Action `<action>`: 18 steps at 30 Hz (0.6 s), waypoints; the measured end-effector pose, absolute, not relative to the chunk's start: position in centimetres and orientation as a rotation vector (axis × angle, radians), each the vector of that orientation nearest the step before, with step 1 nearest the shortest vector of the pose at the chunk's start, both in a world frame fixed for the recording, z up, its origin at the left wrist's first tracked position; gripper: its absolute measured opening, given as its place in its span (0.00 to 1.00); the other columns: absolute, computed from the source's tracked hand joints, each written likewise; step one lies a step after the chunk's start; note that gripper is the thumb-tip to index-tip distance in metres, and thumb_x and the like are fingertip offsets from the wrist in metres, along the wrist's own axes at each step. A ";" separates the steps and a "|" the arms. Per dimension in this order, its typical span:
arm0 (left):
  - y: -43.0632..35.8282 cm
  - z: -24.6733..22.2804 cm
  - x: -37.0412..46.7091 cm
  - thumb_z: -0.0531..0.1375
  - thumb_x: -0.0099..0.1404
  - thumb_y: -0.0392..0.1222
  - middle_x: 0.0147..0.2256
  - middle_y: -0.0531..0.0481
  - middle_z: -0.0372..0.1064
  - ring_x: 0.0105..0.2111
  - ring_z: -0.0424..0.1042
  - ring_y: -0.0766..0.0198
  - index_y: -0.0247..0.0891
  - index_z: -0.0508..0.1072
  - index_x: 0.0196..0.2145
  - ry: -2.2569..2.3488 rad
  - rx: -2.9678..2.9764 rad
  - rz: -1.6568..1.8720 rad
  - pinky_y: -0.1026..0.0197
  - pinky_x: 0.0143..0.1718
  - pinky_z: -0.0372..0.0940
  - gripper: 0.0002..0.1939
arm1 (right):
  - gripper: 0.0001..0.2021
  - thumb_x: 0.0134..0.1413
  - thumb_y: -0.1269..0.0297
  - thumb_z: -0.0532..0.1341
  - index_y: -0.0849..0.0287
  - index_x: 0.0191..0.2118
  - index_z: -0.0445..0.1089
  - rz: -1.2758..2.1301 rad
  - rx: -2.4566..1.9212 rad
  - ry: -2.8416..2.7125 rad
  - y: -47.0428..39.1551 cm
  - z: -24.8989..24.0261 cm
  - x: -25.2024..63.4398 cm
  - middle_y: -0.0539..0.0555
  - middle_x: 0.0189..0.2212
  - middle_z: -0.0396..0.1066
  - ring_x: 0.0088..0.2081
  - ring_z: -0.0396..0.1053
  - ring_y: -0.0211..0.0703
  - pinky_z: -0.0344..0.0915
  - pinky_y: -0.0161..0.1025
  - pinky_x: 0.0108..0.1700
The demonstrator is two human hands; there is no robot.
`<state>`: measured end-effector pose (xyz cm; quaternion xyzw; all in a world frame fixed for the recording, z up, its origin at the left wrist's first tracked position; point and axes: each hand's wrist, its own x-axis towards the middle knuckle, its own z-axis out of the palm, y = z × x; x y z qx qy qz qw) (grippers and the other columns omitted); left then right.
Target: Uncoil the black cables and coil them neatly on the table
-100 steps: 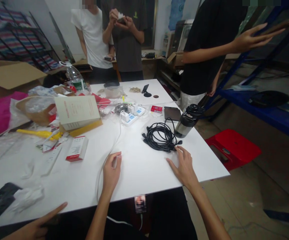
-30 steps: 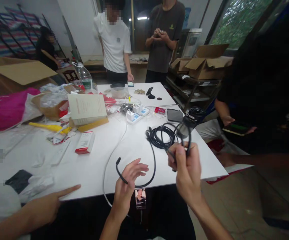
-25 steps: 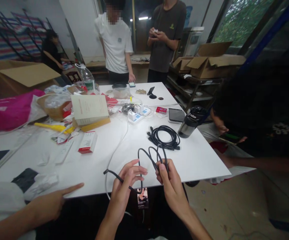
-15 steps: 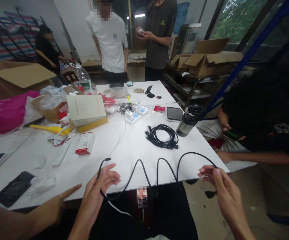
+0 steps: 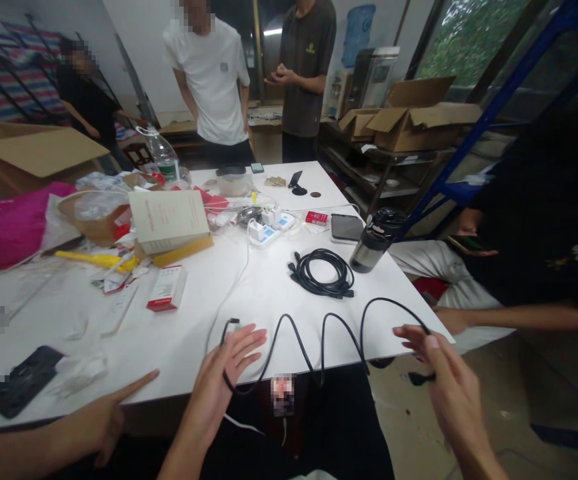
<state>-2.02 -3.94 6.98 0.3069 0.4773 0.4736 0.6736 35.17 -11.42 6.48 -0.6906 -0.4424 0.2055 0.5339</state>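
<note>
A long black cable (image 5: 285,317) hangs in loose zigzag bends between my two hands at the table's near edge. My left hand (image 5: 231,363) has its fingers stretched out, and the cable runs round its thumb side; one cable end with a plug (image 5: 233,323) sticks up beyond the thumb. The exact hold there is partly hidden. My right hand (image 5: 441,363) pinches the cable between thumb and fingers, with the other plug (image 5: 421,379) dangling beside it. Beyond lies a coiled bundle of black cables (image 5: 323,272) on the white table (image 5: 249,287).
Another person's hand (image 5: 113,413) reaches in from the left, pointing. A seated person (image 5: 533,253) on the right holds a phone. A tumbler (image 5: 377,240), a power strip (image 5: 271,230), a red-white box (image 5: 167,288) and a black phone (image 5: 23,380) stand or lie on the table.
My left hand has moved right, nearer my right hand, bringing its cable end along. The cable bends have shifted slightly. The pointing hand at the left has moved a little.
</note>
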 end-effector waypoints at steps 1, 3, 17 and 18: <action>-3.8 6.8 -0.8 0.66 0.68 0.67 0.57 0.28 0.78 0.61 0.76 0.38 0.33 0.82 0.55 1.009 0.664 1.013 0.40 0.63 0.68 0.34 | 0.20 0.75 0.46 0.54 0.50 0.53 0.78 0.596 -1.616 -1.115 -11.0 6.5 33.6 0.60 0.51 0.81 0.51 0.80 0.58 0.76 0.59 0.56; -3.5 6.8 1.5 0.64 0.70 0.66 0.60 0.27 0.76 0.62 0.75 0.38 0.32 0.82 0.55 0.878 0.609 0.952 0.39 0.67 0.64 0.33 | 0.19 0.77 0.48 0.53 0.52 0.55 0.77 0.768 -1.521 -1.272 -10.3 7.0 30.1 0.59 0.51 0.81 0.53 0.79 0.55 0.75 0.54 0.58; -0.8 8.9 5.7 0.63 0.74 0.59 0.24 0.58 0.54 0.28 0.69 0.64 0.41 0.80 0.45 0.757 0.385 1.244 0.53 0.47 0.76 0.18 | 0.07 0.79 0.65 0.52 0.56 0.52 0.67 0.343 -1.066 -2.217 -6.4 9.3 21.0 0.57 0.43 0.76 0.42 0.75 0.49 0.70 0.46 0.44; -0.9 8.4 5.7 0.64 0.73 0.59 0.23 0.59 0.50 0.27 0.68 0.64 0.40 0.80 0.44 0.777 0.365 1.252 0.55 0.42 0.76 0.18 | 0.07 0.79 0.62 0.54 0.56 0.52 0.66 0.347 -1.089 -2.238 -6.4 8.8 20.8 0.57 0.43 0.76 0.42 0.76 0.49 0.71 0.45 0.43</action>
